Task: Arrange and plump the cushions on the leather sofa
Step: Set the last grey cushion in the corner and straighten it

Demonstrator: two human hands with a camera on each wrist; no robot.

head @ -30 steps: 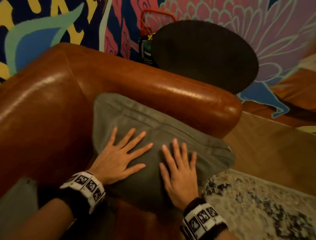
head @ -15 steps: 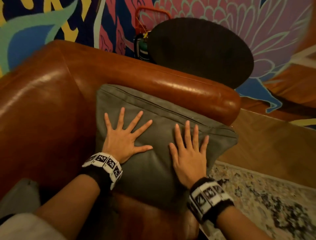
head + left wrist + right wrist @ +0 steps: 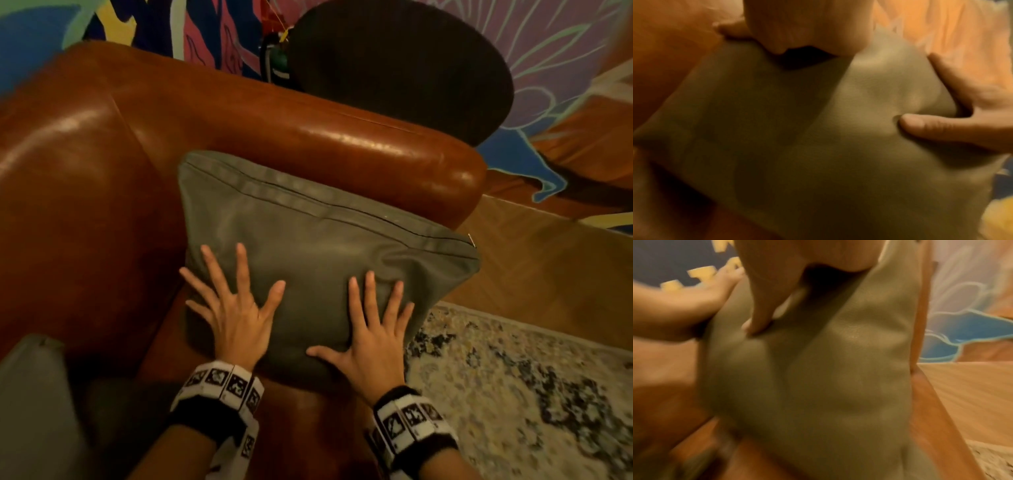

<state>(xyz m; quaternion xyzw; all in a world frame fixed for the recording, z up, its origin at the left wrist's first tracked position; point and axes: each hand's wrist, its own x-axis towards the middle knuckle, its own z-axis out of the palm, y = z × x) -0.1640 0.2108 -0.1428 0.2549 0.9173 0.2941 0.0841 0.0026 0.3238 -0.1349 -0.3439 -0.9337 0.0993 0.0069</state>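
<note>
A grey-green cushion (image 3: 308, 236) leans against the arm of the brown leather sofa (image 3: 308, 130), its zip edge uppermost. My left hand (image 3: 233, 308) lies flat on its lower left part with fingers spread. My right hand (image 3: 373, 329) presses flat on its lower right part, fingers straight and thumb out to the left. The left wrist view shows the cushion (image 3: 797, 146) up close with my right hand's fingers (image 3: 941, 126) denting it. In the right wrist view the cushion (image 3: 818, 369) fills the middle, my right thumb resting on it.
A second grey cushion (image 3: 30, 404) sits at the lower left on the sofa seat. A round dark table (image 3: 404, 65) stands behind the sofa arm, before a painted wall. A patterned rug (image 3: 513, 394) and wooden floor (image 3: 548, 267) lie to the right.
Both hands have slid down the cushion's face from its middle toward its lower edge, still flat. The cushion stands taller and smoother against the sofa arm.
</note>
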